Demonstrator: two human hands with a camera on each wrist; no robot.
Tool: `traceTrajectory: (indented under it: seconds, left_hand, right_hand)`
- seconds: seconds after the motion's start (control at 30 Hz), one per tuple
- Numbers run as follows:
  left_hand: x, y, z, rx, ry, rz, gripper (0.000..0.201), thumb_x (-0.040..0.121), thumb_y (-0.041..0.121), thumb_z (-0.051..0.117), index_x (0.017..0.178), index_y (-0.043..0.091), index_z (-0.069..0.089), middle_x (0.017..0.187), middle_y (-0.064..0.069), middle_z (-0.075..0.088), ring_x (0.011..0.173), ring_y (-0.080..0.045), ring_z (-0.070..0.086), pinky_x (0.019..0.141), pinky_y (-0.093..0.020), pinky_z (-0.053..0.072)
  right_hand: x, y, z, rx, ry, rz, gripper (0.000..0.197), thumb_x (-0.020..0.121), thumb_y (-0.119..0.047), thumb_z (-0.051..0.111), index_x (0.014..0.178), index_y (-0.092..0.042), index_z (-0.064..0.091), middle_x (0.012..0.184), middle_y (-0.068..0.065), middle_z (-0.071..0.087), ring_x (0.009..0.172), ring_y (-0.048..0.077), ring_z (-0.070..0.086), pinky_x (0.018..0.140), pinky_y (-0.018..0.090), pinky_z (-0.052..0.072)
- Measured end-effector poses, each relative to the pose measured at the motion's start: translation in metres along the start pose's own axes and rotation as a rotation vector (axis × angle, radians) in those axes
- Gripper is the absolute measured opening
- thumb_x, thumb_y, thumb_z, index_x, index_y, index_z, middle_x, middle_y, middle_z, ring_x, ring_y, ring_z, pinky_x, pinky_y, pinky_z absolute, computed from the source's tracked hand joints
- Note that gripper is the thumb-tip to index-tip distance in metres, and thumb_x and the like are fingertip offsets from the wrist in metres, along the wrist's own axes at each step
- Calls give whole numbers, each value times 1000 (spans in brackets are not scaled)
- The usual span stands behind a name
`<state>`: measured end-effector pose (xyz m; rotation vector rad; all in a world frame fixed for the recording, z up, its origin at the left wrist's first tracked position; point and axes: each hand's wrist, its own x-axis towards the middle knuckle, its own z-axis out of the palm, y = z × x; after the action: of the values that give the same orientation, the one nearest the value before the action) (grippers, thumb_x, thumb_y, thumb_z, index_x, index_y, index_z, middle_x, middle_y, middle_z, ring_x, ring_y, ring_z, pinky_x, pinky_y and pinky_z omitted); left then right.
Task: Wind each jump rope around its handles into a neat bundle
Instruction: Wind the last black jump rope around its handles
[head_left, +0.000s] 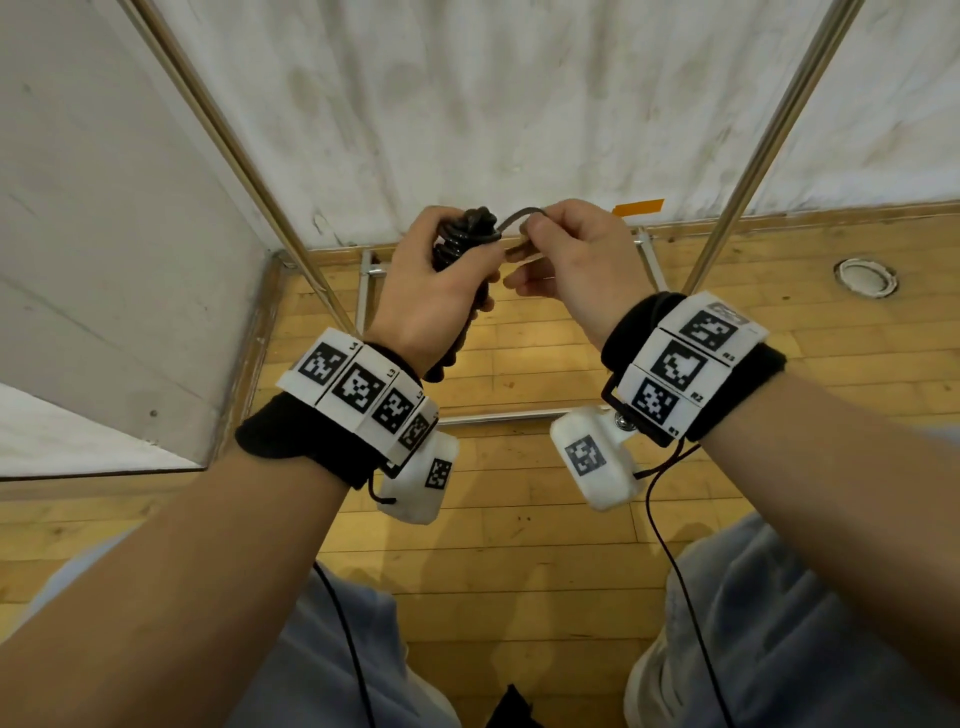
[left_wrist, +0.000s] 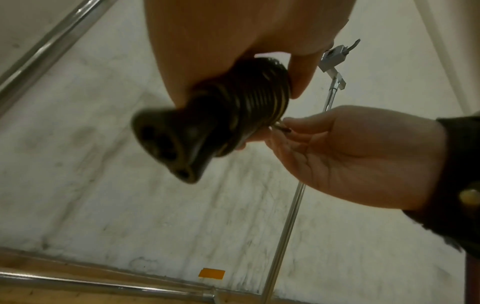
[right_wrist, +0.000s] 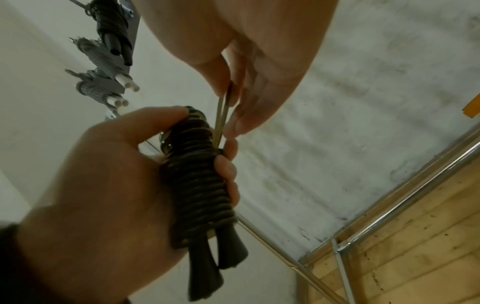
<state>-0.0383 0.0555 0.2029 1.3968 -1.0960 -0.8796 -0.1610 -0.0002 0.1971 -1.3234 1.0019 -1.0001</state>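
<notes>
Head view: the left hand (head_left: 431, 291) is wrapped around the rope bundle (head_left: 462, 241), raised in front of the chest above the wood floor (head_left: 519, 519). The right hand (head_left: 576, 260), just beside it, pinches the free loop (head_left: 519, 215) of rope that arches from the bundle's top across to its fingertips.

Left wrist view: the two handles (left_wrist: 168, 150) poke out below the left fist, dark coils packed tight above them. The right hand's fingertips (left_wrist: 288, 123) pinch the rope right against the coils.

Right wrist view: the left hand's thumb sits at the top of the bundle (right_wrist: 197, 185) and its fingers curl round the far side. The loop (right_wrist: 222, 117) runs as two strands from the coils up into the right thumb-and-finger pinch. Beyond the hands, other wound ropes (right_wrist: 109, 61) hang up high.
</notes>
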Motion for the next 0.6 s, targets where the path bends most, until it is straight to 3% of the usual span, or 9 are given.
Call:
traceTrajectory:
  seconds: [0.1, 0.2, 0.37, 0.47, 0.6]
  left_hand:
    - [1, 2, 5, 29, 92, 18, 24, 80, 35, 73, 90, 19, 58, 71, -4, 65, 54, -18, 61, 48, -28, 49]
    - [4, 8, 8, -15, 135, 21, 16, 82, 25, 71, 84, 15, 59, 66, -6, 62, 49, -19, 59, 48, -29, 48]
    - [2, 21, 14, -92, 94, 36, 12, 82, 18, 68, 77, 10, 60, 58, -5, 60, 45, -21, 57, 43, -24, 44]
    - [-1, 26, 14, -125, 71, 8, 11, 81, 19, 65, 76, 11, 60, 60, -6, 62, 50, -22, 59, 49, -28, 48]
    - [-6, 32, 10, -105, -5, -37, 13, 80, 22, 63, 85, 10, 57, 70, -6, 60, 63, -24, 62, 62, -38, 52]
  right_hand:
    - [-4, -5, 2, 34, -9, -45, 22, 95, -13, 49, 82, -13, 67, 68, 1, 69, 60, 17, 68, 58, 26, 55]
    - [-4, -11, 0, 87, 40, -7, 25, 96, -10, 46, 79, -8, 64, 61, -1, 69, 57, 14, 67, 55, 23, 54]
    - [-3, -27, -11, 218, 174, 88, 23, 96, -10, 49, 77, -3, 60, 58, 7, 67, 53, 16, 67, 51, 23, 52]
    - [-11, -35, -15, 238, 178, 78, 23, 96, -10, 49, 77, -2, 59, 58, 6, 67, 54, 17, 67, 51, 23, 53]
    - [-28, -45, -16, 101, 93, -60, 22, 97, -9, 45, 81, -5, 60, 75, 9, 68, 61, 19, 69, 58, 25, 56]
